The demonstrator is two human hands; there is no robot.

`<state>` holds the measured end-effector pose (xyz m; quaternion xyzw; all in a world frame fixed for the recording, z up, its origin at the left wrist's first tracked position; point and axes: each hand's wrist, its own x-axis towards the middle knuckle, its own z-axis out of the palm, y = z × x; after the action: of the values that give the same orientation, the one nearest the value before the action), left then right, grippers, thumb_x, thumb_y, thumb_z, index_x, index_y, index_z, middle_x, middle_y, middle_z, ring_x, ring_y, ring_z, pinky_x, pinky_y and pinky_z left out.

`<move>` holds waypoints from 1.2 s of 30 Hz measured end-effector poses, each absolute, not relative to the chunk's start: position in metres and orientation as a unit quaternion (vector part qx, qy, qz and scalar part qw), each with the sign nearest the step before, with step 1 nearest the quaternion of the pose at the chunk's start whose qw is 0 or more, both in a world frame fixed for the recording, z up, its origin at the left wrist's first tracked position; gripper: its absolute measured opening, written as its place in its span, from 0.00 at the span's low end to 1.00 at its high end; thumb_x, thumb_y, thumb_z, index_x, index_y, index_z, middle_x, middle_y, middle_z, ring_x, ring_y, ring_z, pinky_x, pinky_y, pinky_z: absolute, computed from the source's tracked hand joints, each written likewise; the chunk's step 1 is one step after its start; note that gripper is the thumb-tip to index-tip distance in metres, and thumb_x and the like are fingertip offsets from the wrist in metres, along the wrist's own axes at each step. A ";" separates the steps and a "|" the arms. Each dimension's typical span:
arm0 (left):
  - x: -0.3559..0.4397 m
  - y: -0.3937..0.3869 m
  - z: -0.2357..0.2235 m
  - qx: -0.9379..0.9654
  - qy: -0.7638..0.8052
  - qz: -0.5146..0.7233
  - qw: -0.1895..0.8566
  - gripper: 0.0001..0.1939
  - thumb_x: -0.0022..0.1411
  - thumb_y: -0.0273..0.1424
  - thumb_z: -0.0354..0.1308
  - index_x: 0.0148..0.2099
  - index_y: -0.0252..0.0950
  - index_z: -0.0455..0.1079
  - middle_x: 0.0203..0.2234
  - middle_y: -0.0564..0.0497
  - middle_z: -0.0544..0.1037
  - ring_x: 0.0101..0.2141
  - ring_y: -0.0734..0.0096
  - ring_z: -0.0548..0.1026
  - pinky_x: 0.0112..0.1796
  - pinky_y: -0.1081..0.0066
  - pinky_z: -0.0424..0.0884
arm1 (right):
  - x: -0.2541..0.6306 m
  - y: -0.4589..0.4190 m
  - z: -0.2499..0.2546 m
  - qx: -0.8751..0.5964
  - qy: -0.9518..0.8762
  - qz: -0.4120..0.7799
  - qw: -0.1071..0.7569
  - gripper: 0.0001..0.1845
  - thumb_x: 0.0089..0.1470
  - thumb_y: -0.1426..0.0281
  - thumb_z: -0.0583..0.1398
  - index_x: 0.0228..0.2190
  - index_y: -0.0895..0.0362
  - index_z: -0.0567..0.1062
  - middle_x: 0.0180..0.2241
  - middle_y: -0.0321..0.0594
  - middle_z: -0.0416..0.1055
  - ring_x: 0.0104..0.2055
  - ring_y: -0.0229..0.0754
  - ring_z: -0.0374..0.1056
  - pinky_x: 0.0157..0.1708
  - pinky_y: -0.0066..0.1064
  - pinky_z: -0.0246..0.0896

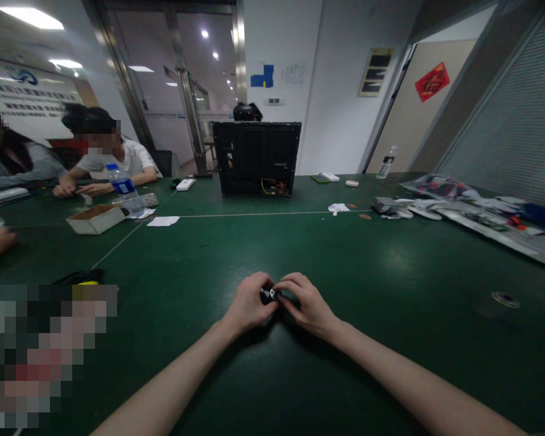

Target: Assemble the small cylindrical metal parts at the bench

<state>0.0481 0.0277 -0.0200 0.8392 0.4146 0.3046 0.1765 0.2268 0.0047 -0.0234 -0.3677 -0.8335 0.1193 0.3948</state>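
My left hand (253,303) curls around a small black object with white marks (267,294), just above or resting on the green table (345,260); which of these, I cannot tell. From the other side, my right hand (306,303) brings its bent fingertips and thumb to the object's right end, where a white tip shows. Most of the object is hidden by my fingers, so its kind cannot be made out. Both forearms reach in from the bottom of the view.
A black panel-like screen (257,158) stands upright across the table, a person behind it. At left are a small open box (96,219), a water bottle (126,191) and other people. A tape roll (505,300) lies right, beyond it a cluttered board (504,227).
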 end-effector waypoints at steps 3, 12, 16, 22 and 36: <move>0.049 0.027 -0.021 0.842 0.411 0.302 0.175 0.06 0.51 0.28 0.59 0.32 0.36 0.64 0.29 0.52 0.70 0.31 0.68 0.68 0.32 0.71 0.64 | 0.226 0.007 -0.027 -0.372 -0.824 0.127 0.408 0.09 0.56 0.76 0.54 0.38 0.54 0.71 0.36 0.42 0.69 0.41 0.43 0.64 0.41 0.36 0.61; 0.047 0.023 -0.014 0.846 0.406 0.291 0.187 0.11 0.51 0.31 0.62 0.37 0.36 0.65 0.33 0.50 0.71 0.34 0.65 0.69 0.35 0.69 0.65 | 0.240 0.014 -0.017 -0.430 -0.803 0.124 0.393 0.04 0.54 0.75 0.56 0.34 0.56 0.70 0.33 0.40 0.70 0.37 0.41 0.64 0.39 0.34 0.60; 0.045 0.021 -0.010 0.843 0.401 0.293 0.205 0.15 0.52 0.34 0.61 0.41 0.36 0.64 0.35 0.48 0.71 0.35 0.63 0.69 0.37 0.66 0.66 | 0.247 0.019 -0.019 -0.472 -0.824 0.125 0.287 0.02 0.50 0.74 0.59 0.30 0.57 0.71 0.31 0.39 0.70 0.35 0.41 0.64 0.38 0.34 0.59; 0.040 0.027 -0.012 0.792 0.410 0.353 0.283 0.09 0.62 0.36 0.47 0.39 0.35 0.63 0.35 0.47 0.71 0.36 0.63 0.70 0.39 0.65 0.66 | 0.248 0.019 -0.017 -0.467 -0.847 0.129 0.220 0.05 0.49 0.71 0.60 0.32 0.58 0.70 0.33 0.41 0.69 0.38 0.43 0.63 0.40 0.36 0.58; 0.040 0.030 -0.017 0.753 0.430 0.393 0.307 0.14 0.67 0.37 0.39 0.39 0.36 0.63 0.33 0.48 0.73 0.37 0.63 0.71 0.41 0.66 0.64 | 0.224 0.014 -0.027 -0.371 -0.854 0.188 0.313 0.17 0.52 0.73 0.59 0.45 0.55 0.68 0.46 0.44 0.68 0.50 0.44 0.62 0.51 0.39 0.56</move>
<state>0.0398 0.0304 -0.0175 0.7528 0.4297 0.3930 0.3069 0.2237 0.0136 -0.0266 -0.3707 -0.8540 0.1883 0.3126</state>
